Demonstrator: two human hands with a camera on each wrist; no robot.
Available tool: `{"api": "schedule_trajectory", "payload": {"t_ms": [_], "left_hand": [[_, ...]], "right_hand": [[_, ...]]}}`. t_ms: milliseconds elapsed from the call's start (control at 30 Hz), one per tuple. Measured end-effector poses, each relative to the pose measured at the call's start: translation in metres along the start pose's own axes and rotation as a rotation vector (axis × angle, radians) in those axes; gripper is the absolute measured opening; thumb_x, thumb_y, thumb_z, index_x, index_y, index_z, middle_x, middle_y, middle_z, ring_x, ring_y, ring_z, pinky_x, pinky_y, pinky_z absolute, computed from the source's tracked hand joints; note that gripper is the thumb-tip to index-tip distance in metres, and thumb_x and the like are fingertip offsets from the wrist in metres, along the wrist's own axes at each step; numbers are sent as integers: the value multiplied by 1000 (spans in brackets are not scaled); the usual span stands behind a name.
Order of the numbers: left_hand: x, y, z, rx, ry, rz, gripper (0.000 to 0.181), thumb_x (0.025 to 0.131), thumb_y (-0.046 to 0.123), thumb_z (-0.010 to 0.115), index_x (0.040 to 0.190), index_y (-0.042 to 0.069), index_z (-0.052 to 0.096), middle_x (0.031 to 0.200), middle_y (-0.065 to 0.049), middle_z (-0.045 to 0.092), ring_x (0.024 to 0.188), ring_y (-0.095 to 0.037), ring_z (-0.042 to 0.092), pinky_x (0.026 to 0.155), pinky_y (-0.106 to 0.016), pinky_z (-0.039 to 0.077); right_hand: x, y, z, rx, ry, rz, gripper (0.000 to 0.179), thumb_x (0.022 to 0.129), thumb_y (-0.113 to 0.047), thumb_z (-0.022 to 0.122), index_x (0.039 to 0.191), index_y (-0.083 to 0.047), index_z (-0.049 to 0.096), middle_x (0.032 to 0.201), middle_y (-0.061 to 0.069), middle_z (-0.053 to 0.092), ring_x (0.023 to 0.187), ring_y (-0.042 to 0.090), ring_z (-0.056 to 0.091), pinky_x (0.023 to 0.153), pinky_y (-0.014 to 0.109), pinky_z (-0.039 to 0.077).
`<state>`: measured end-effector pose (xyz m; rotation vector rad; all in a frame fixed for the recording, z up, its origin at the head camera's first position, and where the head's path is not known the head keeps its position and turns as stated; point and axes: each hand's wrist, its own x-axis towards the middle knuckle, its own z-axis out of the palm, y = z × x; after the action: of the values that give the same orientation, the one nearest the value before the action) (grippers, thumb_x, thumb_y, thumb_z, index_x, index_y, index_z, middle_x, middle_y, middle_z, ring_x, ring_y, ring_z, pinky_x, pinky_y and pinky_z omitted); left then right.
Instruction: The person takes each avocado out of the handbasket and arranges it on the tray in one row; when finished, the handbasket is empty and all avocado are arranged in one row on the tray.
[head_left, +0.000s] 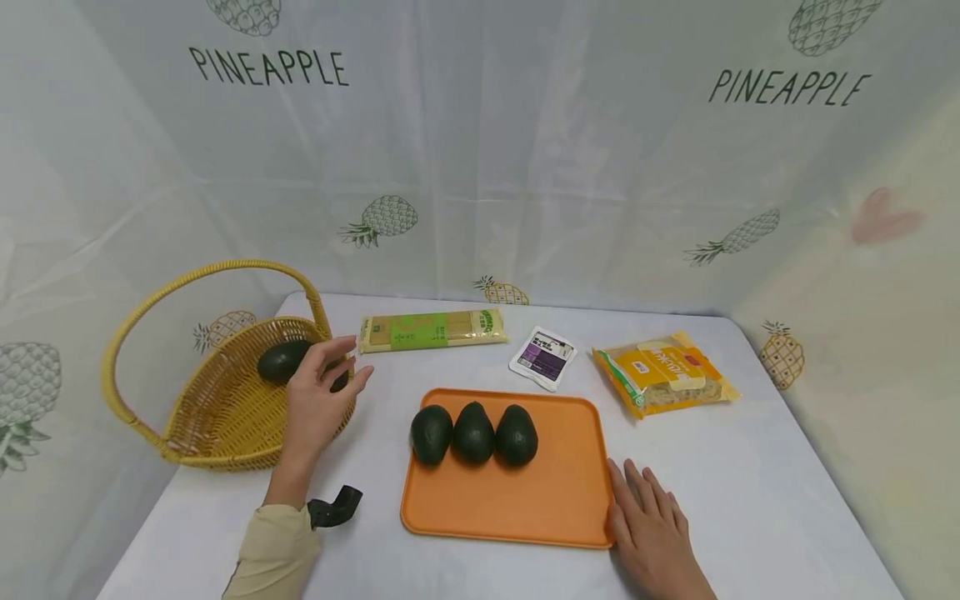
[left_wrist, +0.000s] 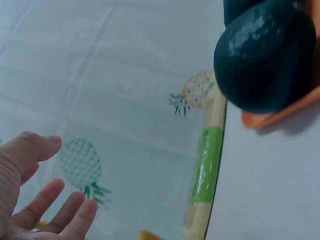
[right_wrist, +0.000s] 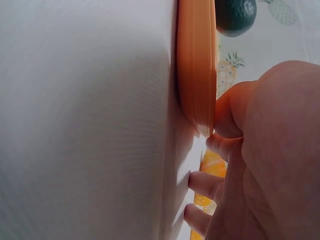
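Observation:
My left hand [head_left: 318,404] hovers over the right side of a yellow wicker basket [head_left: 217,417], fingers loosely bent and holding nothing. In the left wrist view, that hand [left_wrist: 40,195] has a gap between thumb and fingers. A dark green avocado [head_left: 282,362] lies in the basket; another dark shape is partly hidden behind the hand. Three avocados stand in a row on the orange tray [head_left: 525,508], among them a right-hand avocado [head_left: 516,436]. My right hand [head_left: 654,529] touches the tray's right edge, fingers extended; the right wrist view shows its thumb [right_wrist: 232,107] against the rim.
Behind the tray lie a long noodle packet [head_left: 433,330] with a green band, a white and purple sachet [head_left: 543,358], and a yellow food bag [head_left: 663,373]. The basket's tall handle [head_left: 202,273] arches up at the left. A curtain [head_left: 525,167] hangs behind the table.

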<state>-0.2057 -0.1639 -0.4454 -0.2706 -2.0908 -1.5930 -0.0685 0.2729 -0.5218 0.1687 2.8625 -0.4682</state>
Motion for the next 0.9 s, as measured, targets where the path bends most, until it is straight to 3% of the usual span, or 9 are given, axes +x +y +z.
{"api": "schedule_trajectory", "payload": {"t_ms": [100, 233, 300, 400, 467, 567, 767, 900], "left_hand": [[1, -2, -7, 60, -2, -5, 54, 87, -10, 82, 137, -2, 64, 137, -18, 64, 126, -1, 64, 106, -17, 55], [4, -9, -17, 205, -45, 34, 57, 88, -7, 83, 141, -2, 62, 138, -21, 61, 129, -24, 63, 105, -15, 54], [6, -12, -23, 308, -74, 64, 59, 88, -8, 82, 143, -3, 61, 139, -24, 59, 129, -37, 60, 104, -24, 58], [9, -17, -33, 437, -104, 66, 60, 89, -9, 80, 145, -2, 58, 140, -27, 55, 130, -46, 58, 103, -46, 60], [10, -20, -37, 493, -120, 34, 59, 91, -9, 78, 146, -1, 57, 141, -29, 53, 128, -51, 57, 101, -60, 58], [10, -22, -42, 548, -159, -37, 58, 93, -5, 76, 147, 0, 56, 145, -32, 50, 129, -55, 54, 101, -69, 54], [13, -27, -46, 637, -229, -148, 62, 94, 0, 78, 150, -3, 51, 152, -38, 43, 141, -60, 36, 110, -77, 38], [17, -33, -47, 702, -293, -255, 70, 94, 5, 80, 154, -4, 46, 157, -42, 35, 144, -66, 29, 111, -80, 37]], "right_hand": [[0, 0, 0, 4, -2, -7, 62, 114, -34, 42, 171, -15, 27, 176, 25, 25, 162, 54, 14, 126, 80, 10], [0, 1, 0, 6, -6, -9, 62, 115, -35, 41, 172, -16, 26, 176, 25, 23, 163, 53, 12, 126, 81, 10], [0, 1, 0, 2, -7, -8, 62, 115, -36, 41, 172, -16, 25, 176, 24, 23, 163, 53, 12, 126, 81, 10], [0, 1, 1, -4, -7, -8, 62, 115, -36, 40, 172, -16, 25, 176, 24, 23, 162, 53, 12, 126, 81, 10], [0, 1, 1, -5, -8, -9, 62, 115, -36, 41, 172, -16, 25, 176, 24, 23, 162, 53, 12, 126, 81, 10], [-1, 1, 0, -4, -10, -12, 62, 115, -36, 41, 172, -15, 25, 176, 25, 23, 162, 54, 12, 126, 81, 10], [-1, 0, -2, 4, -8, -11, 62, 115, -35, 41, 171, -14, 26, 176, 26, 23, 162, 54, 12, 126, 81, 9], [-2, -2, -3, 5, -13, -8, 62, 115, -34, 42, 171, -14, 26, 176, 26, 23, 162, 54, 12, 126, 80, 9]]}}
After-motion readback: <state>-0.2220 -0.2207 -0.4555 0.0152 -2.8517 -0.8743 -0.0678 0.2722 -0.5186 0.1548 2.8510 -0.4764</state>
